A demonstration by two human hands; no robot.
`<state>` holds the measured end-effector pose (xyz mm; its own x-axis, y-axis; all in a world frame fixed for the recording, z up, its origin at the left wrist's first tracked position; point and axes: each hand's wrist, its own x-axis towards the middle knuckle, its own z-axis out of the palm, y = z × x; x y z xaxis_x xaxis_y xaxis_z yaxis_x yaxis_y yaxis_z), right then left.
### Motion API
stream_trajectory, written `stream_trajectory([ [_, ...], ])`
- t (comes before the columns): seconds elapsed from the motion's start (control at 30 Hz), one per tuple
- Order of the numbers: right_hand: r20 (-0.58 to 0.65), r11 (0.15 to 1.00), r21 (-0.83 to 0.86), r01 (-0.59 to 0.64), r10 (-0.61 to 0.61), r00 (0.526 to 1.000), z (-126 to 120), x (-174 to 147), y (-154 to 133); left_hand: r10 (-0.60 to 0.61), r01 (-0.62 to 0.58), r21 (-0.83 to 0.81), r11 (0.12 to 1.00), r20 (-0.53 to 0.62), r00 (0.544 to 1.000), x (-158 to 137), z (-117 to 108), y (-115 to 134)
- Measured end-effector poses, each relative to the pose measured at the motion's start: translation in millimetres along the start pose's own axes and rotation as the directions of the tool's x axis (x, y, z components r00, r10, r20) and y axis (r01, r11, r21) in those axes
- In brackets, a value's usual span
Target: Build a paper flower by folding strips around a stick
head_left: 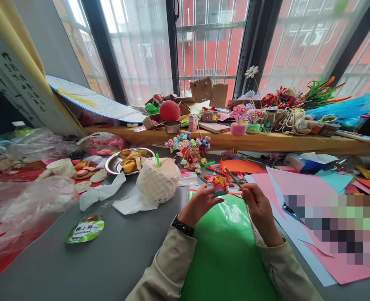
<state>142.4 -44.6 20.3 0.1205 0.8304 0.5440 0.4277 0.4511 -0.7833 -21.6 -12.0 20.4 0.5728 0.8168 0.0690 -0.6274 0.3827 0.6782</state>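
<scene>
Over a shiny green sheet [225, 255] on the grey table, both my hands are raised. My left hand [199, 202] is closed around a small folded craft piece [218, 184] in red, yellow and blue-grey; its exact kind is unclear. Between the fingers of my right hand [260, 207] is a thin wooden stick [233, 177], tilted up and left. The stick's tip is close to the right side of the craft piece; I cannot tell whether they touch. Behind them lie orange paper pieces [243, 166].
Left of my hands stands a coconut in white netting [158, 184] with a green straw, before a metal dish [107, 166]. A green label [86, 231] lies nearer. Coloured paper [322, 267] covers the right. Small flowers [187, 144] stand before the crowded wooden sill [134, 136].
</scene>
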Motion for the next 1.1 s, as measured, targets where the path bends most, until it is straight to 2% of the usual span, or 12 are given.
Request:
stream_trajectory([
  [0.1,0.038,0.999,-0.014,0.051,-0.051,0.998,-0.9,1.0,-2.5,-0.032,0.031,-0.022,0.999,-0.021,0.999,0.4,0.0,1.0],
  [0.23,0.133,0.998,-0.011,0.069,-0.067,0.989,-1.8,2.1,-6.5,-0.032,0.033,-0.025,0.999,0.028,0.999,0.4,-0.7,0.0],
  [0.37,0.151,0.99,-0.038,0.138,-0.13,0.98,-2.1,1.9,-7.4,-0.022,0.022,0.0,1.0,0.043,0.999,0.8,-1.7,-0.9],
  [0.5,0.183,0.997,-0.03,0.067,-0.061,0.981,-0.5,0.0,-5.7,-0.048,0.048,0.019,0.999,0.04,0.998,3.2,0.0,0.1],
  [0.8,0.232,0.998,0.061,0.01,-0.024,0.972,0.3,-1.1,-6.2,-0.107,0.114,0.083,0.99,-0.085,0.991,8.0,-0.9,-1.5],
  [0.97,0.264,0.999,0.002,0.039,-0.038,0.964,1.3,-0.7,-6.0,-0.176,0.188,0.075,0.979,-0.15,0.973,6.9,3.1,-1.3],
  [1.1,0.265,0.996,-0.041,0.083,-0.069,0.962,2.4,0.8,-5.2,-0.14,0.166,0.135,0.977,-0.181,0.973,9.2,1.8,-3.0],
])
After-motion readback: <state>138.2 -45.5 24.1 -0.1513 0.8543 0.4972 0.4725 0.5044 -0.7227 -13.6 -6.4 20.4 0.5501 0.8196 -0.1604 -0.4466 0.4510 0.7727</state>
